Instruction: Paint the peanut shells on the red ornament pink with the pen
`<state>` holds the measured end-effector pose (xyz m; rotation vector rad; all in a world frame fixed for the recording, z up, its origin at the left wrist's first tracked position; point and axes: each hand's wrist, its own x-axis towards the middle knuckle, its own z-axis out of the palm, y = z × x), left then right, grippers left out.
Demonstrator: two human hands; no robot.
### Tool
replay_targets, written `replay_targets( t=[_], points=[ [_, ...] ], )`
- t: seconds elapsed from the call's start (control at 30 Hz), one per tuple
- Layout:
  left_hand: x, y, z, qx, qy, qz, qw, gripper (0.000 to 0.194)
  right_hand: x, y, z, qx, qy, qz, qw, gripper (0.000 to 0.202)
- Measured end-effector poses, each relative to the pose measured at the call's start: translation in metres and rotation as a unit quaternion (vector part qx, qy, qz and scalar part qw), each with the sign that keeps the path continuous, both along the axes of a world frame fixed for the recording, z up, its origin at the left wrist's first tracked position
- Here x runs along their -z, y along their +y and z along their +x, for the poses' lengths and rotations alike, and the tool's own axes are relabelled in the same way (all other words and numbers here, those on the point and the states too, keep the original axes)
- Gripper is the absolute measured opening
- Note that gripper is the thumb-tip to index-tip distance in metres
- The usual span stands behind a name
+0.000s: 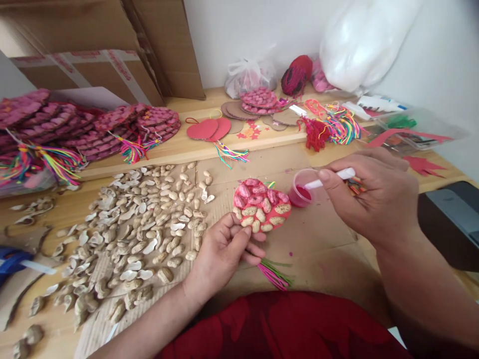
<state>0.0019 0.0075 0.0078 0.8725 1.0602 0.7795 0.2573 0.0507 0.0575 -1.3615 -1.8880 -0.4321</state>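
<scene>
My left hand (234,239) grips the lower left edge of a red heart-shaped card (274,215) covered with peanut shells. The upper shells on it are painted pink, the lower ones are still a plain tan. A pink and green tassel (275,274) hangs below the card. Between the thumb and fingers of my right hand (368,194) is a white paintbrush (337,177), its tip down in a small clear cup (299,192) of magenta paint. The cup stands just right of the heart card, and the bristles are hidden inside it.
Many peanut shells (149,234) are spread over cardboard at left. Stacks of pink shell hearts (157,122) with tassels, red paper hearts (209,129), yarn (297,75) and bright strings (344,122) line the raised back shelf. A blue glue gun (11,262) lies at far left, a dark box (452,224) at right.
</scene>
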Motion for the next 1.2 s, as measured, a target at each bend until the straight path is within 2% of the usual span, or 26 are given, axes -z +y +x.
replay_targets(
  t=[0.2, 0.3, 0.47, 0.57, 0.7, 0.8, 0.87, 1.2],
  points=[
    [-0.001, 0.000, 0.001, -0.006, 0.003, 0.008, 1.000, 0.023, -0.003, -0.002, 0.002, -0.003, 0.021, -0.023, 1.000, 0.016],
    [-0.002, -0.001, 0.002, -0.005, 0.010, 0.020, 1.000, 0.021, -0.004, -0.003, 0.002, -0.010, 0.037, -0.002, 0.999, 0.012],
    [0.000, -0.001, 0.001, -0.005, 0.013, 0.047, 0.999, 0.016, -0.003, -0.004, 0.005, -0.001, 0.012, -0.001, 1.000, 0.011],
    [0.000, -0.002, 0.001, -0.008, 0.023, 0.060, 0.998, 0.014, -0.003, -0.009, -0.001, -0.012, 0.100, 0.037, 0.994, 0.006],
    [-0.001, -0.003, 0.002, -0.008, 0.038, 0.070, 0.997, 0.013, -0.006, -0.020, -0.020, -0.089, 0.244, 0.030, 0.965, 0.007],
    [0.000, -0.004, 0.003, -0.008, 0.043, 0.076, 0.996, 0.013, -0.008, -0.026, -0.030, -0.167, 0.200, -0.043, 0.964, 0.011],
    [0.001, -0.005, 0.003, -0.008, 0.045, 0.082, 0.996, 0.013, -0.007, -0.027, -0.031, -0.192, 0.154, -0.064, 0.967, 0.013],
    [0.000, -0.007, 0.003, -0.009, 0.044, 0.089, 0.995, 0.018, 0.003, -0.024, -0.031, -0.196, 0.093, -0.069, 0.974, 0.011]
  ],
)
